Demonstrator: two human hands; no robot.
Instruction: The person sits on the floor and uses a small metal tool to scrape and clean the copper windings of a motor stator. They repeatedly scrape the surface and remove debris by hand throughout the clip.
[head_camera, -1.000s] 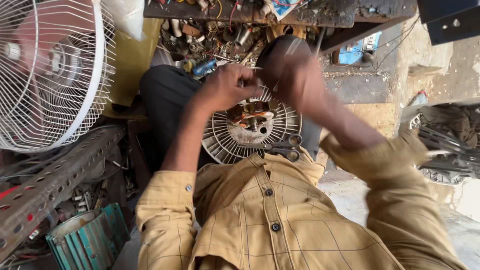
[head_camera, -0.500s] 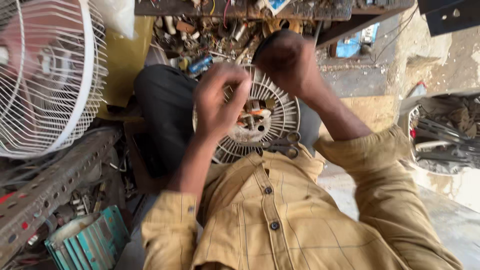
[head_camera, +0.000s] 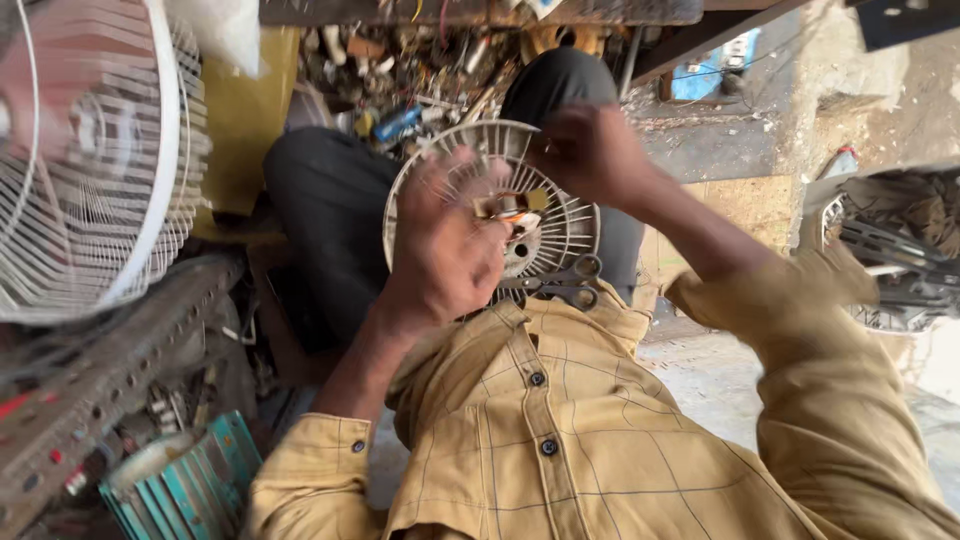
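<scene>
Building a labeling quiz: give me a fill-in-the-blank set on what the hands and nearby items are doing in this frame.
1. Both hands work on a round white fan ____ resting on the lap.
2. A pair of ____ lies just below it, on the shirt.
3. The left hand is over its hub; the ____ hand is at its upper rim.

Missing: grille; scissors; right

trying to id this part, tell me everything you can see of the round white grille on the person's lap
The round white grille is a fan guard with thin ribs radiating from a central hub, plastic by the look, somewhat grimy. It stands tilted on the person's lap against dark trousers. A motor part with orange and copper-coloured bits sits at its centre. The left hand covers its near side; the right hand is at its upper rim. Scissors lie at its lower edge.
</scene>
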